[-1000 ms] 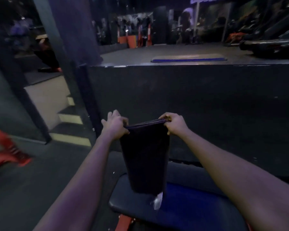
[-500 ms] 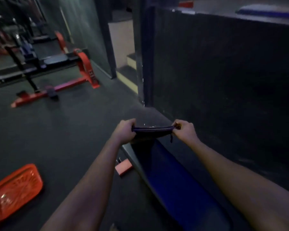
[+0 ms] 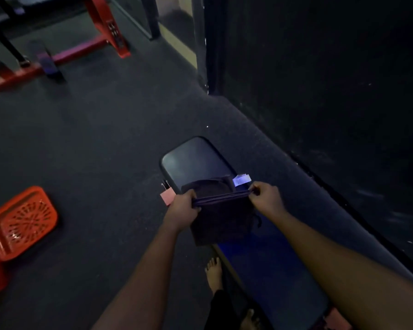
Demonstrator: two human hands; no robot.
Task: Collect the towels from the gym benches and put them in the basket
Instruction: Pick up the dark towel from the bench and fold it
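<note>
A dark towel (image 3: pixel 221 217) with a pale tag hangs folded between my two hands, low over the padded gym bench (image 3: pixel 196 160). My left hand (image 3: pixel 184 210) grips its left corner. On the other side, my right hand (image 3: pixel 265 198) pinches the right corner, and the top edge is stretched taut between them. The orange basket (image 3: pixel 22 222) lies tipped on the floor at the far left, well away from the bench.
A tall dark platform wall (image 3: pixel 320 79) runs along the right of the bench. A red exercise frame (image 3: pixel 57 55) stands at the back left. My bare feet (image 3: pixel 214 272) are on the dark rubber floor beside the bench.
My view has swung down and left. The towel has dropped lower over the bench end, still held by both hands. The orange basket has come nearer in view.
</note>
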